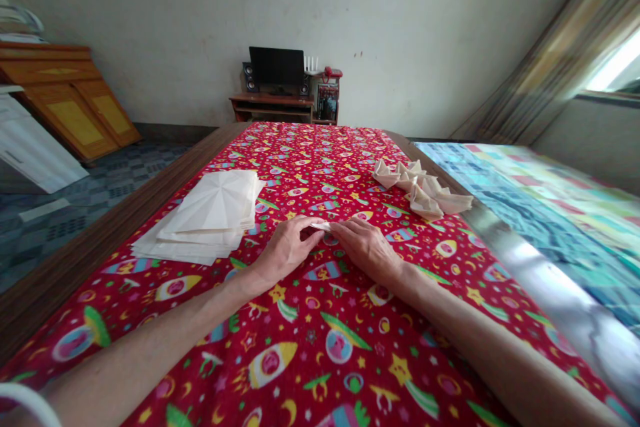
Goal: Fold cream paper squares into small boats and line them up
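Observation:
A small folded piece of off-white paper point(321, 226) is held between my two hands, mostly covered by the fingers. My left hand point(289, 245) pinches its left end between thumb and fingers. On its other end, the fingers of my right hand point(367, 247) are closed, with the back of the hand turned up. Left of my hands lies a stack of creased off-white paper sheets point(215, 203), its top sheet marked with fold lines meeting at the middle. Several folded paper shapes with pointed tips point(425, 195) sit in a cluster to the right.
A red patterned cloth point(310, 347) covers the table, with its brown wooden edge point(165, 193) showing at left. Beyond the far end stands a desk with a monitor point(277, 67). A bed point(540, 213) adjoins the right side; a wooden cabinet point(75, 103) stands at left.

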`<state>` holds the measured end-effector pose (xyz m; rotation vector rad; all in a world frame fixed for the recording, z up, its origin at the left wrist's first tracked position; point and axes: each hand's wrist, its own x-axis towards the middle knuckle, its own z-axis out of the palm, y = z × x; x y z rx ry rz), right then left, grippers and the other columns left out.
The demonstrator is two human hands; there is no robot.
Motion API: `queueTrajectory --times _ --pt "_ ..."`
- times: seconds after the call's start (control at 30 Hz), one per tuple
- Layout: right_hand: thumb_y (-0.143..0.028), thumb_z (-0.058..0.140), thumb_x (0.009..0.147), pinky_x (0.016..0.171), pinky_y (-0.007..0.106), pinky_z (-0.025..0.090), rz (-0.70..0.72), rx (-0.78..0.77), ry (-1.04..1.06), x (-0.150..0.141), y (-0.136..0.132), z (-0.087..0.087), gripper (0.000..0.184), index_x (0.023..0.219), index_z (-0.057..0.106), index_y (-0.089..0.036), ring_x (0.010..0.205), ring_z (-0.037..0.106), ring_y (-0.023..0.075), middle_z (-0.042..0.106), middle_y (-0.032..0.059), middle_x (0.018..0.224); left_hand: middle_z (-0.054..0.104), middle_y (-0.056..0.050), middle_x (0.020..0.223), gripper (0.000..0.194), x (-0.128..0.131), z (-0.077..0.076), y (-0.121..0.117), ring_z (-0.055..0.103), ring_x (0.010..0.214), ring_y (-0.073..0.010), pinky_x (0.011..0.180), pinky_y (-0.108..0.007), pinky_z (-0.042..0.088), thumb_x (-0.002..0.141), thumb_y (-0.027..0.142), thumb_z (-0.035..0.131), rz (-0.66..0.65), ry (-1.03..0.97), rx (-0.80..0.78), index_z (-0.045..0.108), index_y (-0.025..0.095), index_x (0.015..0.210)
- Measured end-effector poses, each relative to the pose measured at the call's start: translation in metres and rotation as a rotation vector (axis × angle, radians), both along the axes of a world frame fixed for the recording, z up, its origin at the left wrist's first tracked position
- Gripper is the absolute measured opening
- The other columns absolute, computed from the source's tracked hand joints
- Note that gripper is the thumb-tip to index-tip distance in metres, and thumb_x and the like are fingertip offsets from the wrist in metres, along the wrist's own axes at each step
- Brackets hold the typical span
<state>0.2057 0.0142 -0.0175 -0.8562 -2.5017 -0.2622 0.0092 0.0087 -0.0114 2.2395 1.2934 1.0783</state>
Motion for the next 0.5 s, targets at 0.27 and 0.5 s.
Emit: queueTrajectory --times 0.27,0.5 --pt "-0.016 0.039 0.094 0.069 0.028 0.044 0.028 -0.064 0.007 0.0016 -0.0011 0.0024 0.023 0.111 0.054 -0.014 0.078 0.052 0.0176 0.062 0.0080 0.088 0.070 -0.005 0.100 0.021 -0.0004 0.0010 -0.0008 0.065 0.094 -0.0175 0.087 -0.031 0.052 0.083 0.020 0.057 -0.029 -0.015 0.004 0.067 0.018 0.101" --pt "-0.017 0.041 0.093 0.064 0.028 0.040 -0.096 0.000 -0.082 -0.0060 -0.0031 0.0078 0.019 0.100 0.059 -0.014 0.073 0.052 0.0174 0.063 0.0071 0.081 0.070 -0.005 0.098 0.017 0.0026 0.0007 -0.0013 0.065 0.092 -0.0168 0.087 -0.030 0.051 0.083 0.020 0.059 -0.033 -0.046 0.007 0.067 0.017 0.098"
